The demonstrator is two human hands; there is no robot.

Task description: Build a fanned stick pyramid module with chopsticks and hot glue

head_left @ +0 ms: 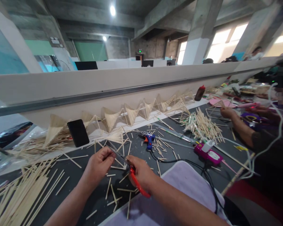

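Observation:
My right hand [141,171] is wrapped round red-handled cutters [138,182], whose dark metal head lies partly behind the fingers. Opposite it, my left hand [100,163] is closed in a pinch; what sits between its fingertips is too small to make out. A thin grey strip [119,154], like a ruler or a blade, spans the gap between the two hands. Short cut wooden sticks [112,191] lie scattered beneath them. Just beyond stands a stick frame [116,136] with a fanned surface.
A blue glue gun [149,140] rests among cut pieces. Long sticks [25,201] spread at left, near a black phone [78,133]. Twisted stick models [132,114] line the partition. At right are a stick pile [204,125], a magenta power strip [208,153] and a co-worker's hand [228,113].

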